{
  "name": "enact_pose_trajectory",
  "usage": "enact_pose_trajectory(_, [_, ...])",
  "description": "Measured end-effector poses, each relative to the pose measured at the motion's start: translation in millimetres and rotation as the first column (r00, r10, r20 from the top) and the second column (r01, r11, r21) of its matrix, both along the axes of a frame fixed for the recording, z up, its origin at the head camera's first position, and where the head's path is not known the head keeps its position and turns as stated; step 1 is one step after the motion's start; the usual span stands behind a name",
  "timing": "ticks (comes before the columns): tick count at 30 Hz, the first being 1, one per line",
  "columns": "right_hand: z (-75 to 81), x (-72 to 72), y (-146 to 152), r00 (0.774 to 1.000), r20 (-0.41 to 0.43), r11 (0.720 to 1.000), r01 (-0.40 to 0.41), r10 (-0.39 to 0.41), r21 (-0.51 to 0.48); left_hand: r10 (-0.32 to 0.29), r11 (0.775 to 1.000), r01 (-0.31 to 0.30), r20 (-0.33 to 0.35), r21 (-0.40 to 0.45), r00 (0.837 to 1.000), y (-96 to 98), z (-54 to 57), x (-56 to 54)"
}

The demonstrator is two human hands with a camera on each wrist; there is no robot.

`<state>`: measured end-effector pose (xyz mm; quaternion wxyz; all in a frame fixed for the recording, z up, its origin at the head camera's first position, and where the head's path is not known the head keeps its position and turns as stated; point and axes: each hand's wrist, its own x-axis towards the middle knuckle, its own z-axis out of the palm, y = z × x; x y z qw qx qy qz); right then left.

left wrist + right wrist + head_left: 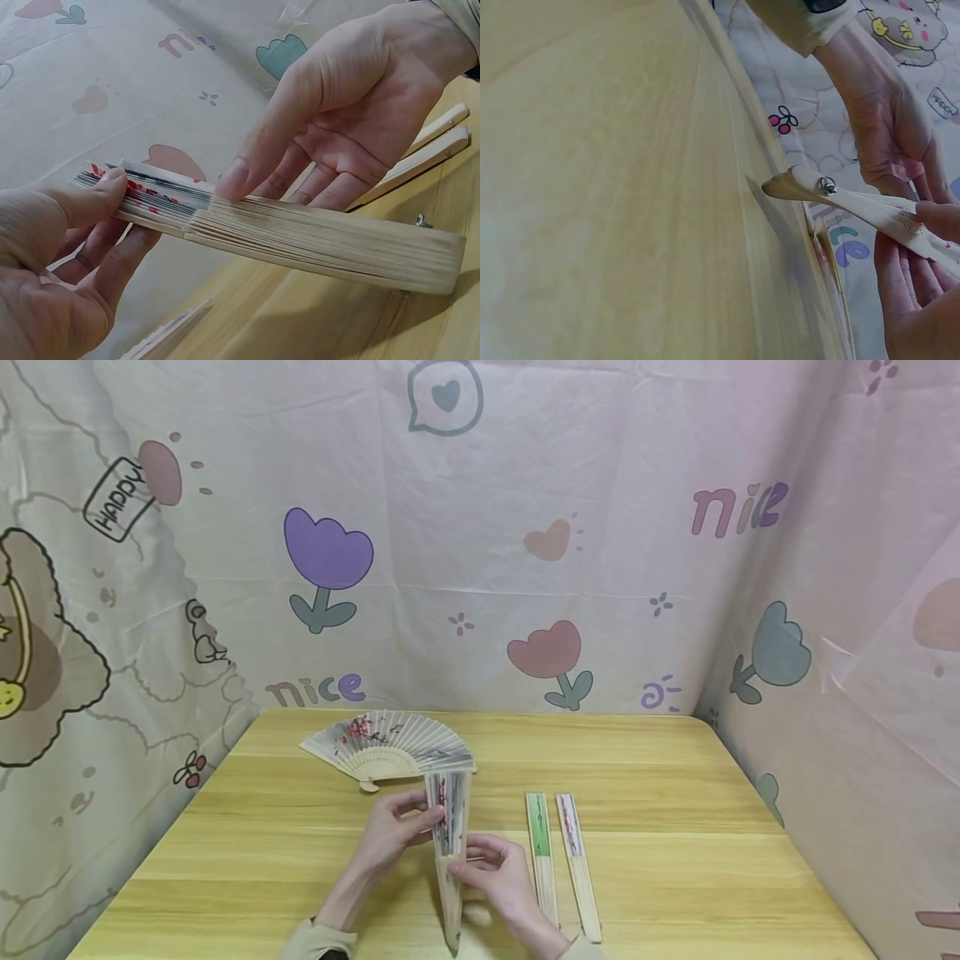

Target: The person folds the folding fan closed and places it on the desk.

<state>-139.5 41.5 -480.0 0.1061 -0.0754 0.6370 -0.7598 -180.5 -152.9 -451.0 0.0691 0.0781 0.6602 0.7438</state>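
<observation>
A nearly folded hand fan [452, 893], with pale wooden ribs and grey leaf folds marked in red, is held slightly tilted over the table's front part. My left hand [386, 835] pinches its leaf end between thumb and fingers. At mid-length my right hand [501, 875] grips the fan, thumb on the near face and fingers behind. In the left wrist view the fan's ribs [322, 236] lie slightly apart at the leaf end. A metal rivet [827, 186] shows at its narrow end in the right wrist view.
A spread fan [390, 762] with red blossoms lies at the back left of the wooden table [660, 793]. Right of my hands lie two folded fans, one green [538, 827] and one whitish [572, 831]. Patterned cloth [465, 568] hangs behind and at both sides.
</observation>
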Motion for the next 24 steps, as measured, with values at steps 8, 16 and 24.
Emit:
enact_pose_trajectory(8, [-1.5, 0.0, -1, 0.997, -0.075, 0.998, 0.037, -0.033, 0.059, 0.001, 1.000, -0.001, 0.017, 0.002, 1.000, 4.8, 0.4, -0.6])
enact_pose_trajectory(16, [-0.5, 0.2, 2, 0.993, -0.118, 0.993, 0.041, -0.028, 0.112, -0.004, 1.000, 0.004, 0.038, 0.001, 0.999, 10.2, 0.7, -2.6])
enact_pose_trajectory(24, [2.3, -0.5, 5, 0.989, -0.145, 0.990, 0.038, -0.017, 0.139, -0.013, 1.000, 0.014, 0.031, -0.021, 0.999, 11.9, 2.7, -3.3])
